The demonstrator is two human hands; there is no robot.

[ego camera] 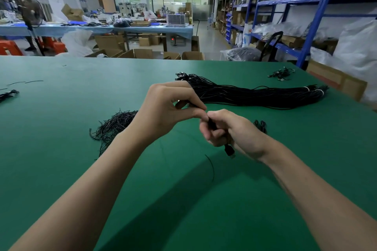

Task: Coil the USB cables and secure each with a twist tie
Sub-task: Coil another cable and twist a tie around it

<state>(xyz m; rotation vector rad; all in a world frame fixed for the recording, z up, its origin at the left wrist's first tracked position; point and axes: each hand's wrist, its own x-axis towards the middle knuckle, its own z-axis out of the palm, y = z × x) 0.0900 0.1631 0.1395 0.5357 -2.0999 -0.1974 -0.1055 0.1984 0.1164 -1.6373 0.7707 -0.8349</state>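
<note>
Black thin USB cable [228, 150] is held above the green table surface [61, 149], gripped in my curled right hand [234, 130] with its plug hanging below, while my left hand [169, 108] pinches its upper part, in front of the long black cable bundle [255, 93] and right of the loose black twist-tie pile [114, 123].

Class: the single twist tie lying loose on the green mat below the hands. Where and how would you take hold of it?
Probably pinch the loose twist tie near its middle, from straight above, fingertips either side of the wire. It lies flat, thin and curved on the green mat, so nothing sticks up.
</note>
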